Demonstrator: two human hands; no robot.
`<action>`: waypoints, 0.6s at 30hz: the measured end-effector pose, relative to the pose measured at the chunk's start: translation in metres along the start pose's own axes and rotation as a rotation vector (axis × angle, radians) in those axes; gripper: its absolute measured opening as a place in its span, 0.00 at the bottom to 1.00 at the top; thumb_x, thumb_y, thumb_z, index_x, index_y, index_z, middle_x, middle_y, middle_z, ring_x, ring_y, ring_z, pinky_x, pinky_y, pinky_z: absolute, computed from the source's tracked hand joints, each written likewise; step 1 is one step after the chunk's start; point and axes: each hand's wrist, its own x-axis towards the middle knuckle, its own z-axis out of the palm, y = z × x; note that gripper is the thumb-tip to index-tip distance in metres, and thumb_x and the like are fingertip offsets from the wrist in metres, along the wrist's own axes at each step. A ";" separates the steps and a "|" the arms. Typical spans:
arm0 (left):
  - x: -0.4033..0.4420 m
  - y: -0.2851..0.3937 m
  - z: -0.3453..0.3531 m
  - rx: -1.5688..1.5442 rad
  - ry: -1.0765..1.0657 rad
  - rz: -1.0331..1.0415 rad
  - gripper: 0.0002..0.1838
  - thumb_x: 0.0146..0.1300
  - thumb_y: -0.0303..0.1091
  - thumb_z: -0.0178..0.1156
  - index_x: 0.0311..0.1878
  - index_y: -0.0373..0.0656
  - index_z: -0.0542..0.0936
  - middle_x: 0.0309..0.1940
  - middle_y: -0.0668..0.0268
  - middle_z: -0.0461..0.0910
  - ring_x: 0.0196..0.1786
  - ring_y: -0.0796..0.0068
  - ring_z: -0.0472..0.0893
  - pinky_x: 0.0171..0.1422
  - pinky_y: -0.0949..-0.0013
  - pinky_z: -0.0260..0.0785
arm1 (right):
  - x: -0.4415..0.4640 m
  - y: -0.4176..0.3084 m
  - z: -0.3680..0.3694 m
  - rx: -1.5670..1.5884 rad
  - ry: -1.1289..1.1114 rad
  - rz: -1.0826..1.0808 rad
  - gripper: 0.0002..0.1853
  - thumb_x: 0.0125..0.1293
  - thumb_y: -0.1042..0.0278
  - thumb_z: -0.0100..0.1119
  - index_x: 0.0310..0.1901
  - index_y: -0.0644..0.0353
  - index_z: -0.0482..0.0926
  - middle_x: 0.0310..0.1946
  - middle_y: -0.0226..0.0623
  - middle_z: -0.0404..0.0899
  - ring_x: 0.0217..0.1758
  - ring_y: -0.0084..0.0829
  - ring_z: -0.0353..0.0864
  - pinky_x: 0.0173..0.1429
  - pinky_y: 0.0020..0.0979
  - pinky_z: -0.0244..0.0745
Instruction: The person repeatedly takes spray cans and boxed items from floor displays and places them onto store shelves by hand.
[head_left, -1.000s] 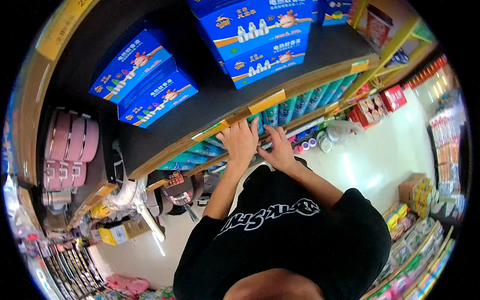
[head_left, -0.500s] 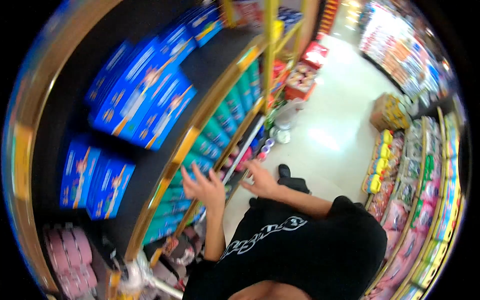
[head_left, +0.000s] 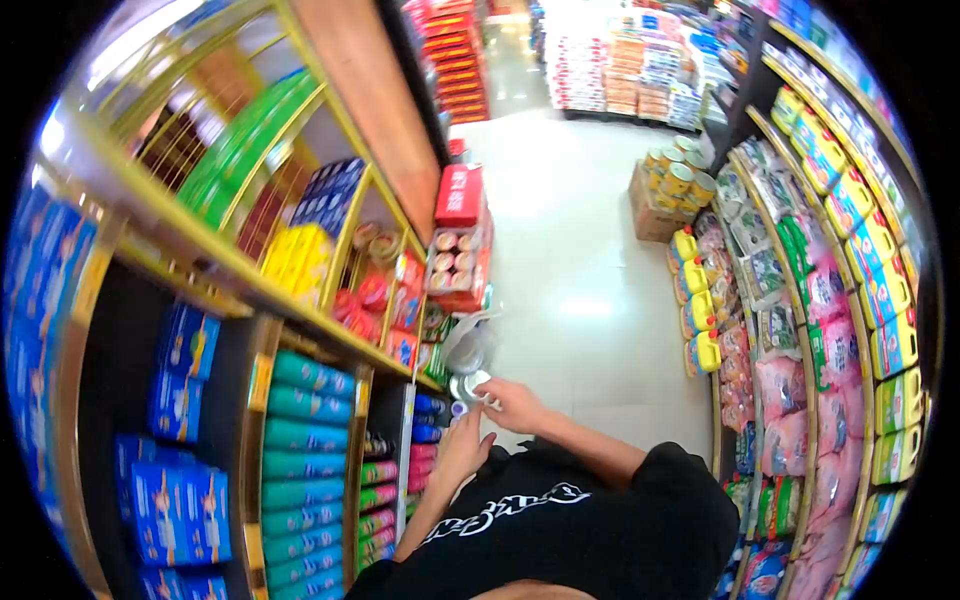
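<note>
My left hand (head_left: 464, 452) is in front of the lower shelves. Its thumb stands apart from its fingers, and nothing shows in it. Just above and right of it is my right hand (head_left: 512, 406), its fingers loosely bent and apart. Small pale spots show by those fingertips; whether they belong to something behind is unclear. The two hands are close together, and I cannot tell if they touch. Past the fingers, near the floor, are a purple-and-white cap (head_left: 458, 410) and a clear plastic bag (head_left: 468, 352).
Teal packs (head_left: 305, 465) and blue boxes (head_left: 180, 510) fill the left shelves. Red cartons (head_left: 460, 195) stand along the aisle's left side. A cardboard box (head_left: 653, 205) with cans stands on the pale floor (head_left: 560, 260). Yellow jugs (head_left: 700, 312) and bagged goods line the right.
My view has swung left and up along the aisle. Both hands have moved away from the teal packs and come together, with the left hand's spread fingers now closer together.
</note>
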 end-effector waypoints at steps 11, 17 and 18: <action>0.227 0.054 0.036 0.076 -0.402 0.275 0.28 0.67 0.47 0.61 0.63 0.40 0.72 0.52 0.47 0.80 0.54 0.43 0.80 0.57 0.46 0.72 | 0.013 0.129 -0.179 0.220 0.577 0.606 0.19 0.63 0.62 0.67 0.50 0.66 0.80 0.40 0.45 0.86 0.37 0.35 0.87 0.45 0.34 0.82; 0.354 0.067 0.054 0.142 -0.802 0.216 0.31 0.67 0.51 0.59 0.66 0.39 0.72 0.58 0.45 0.78 0.59 0.43 0.78 0.64 0.49 0.70 | 0.069 0.207 -0.242 0.231 0.304 0.701 0.27 0.61 0.57 0.69 0.58 0.65 0.76 0.47 0.45 0.84 0.45 0.35 0.85 0.51 0.36 0.80; 0.382 0.067 0.058 0.160 -0.795 0.234 0.31 0.67 0.52 0.59 0.66 0.39 0.72 0.59 0.46 0.77 0.60 0.43 0.77 0.64 0.49 0.70 | 0.081 0.226 -0.258 0.189 0.265 0.711 0.28 0.62 0.57 0.69 0.59 0.64 0.76 0.48 0.45 0.84 0.44 0.35 0.85 0.50 0.35 0.80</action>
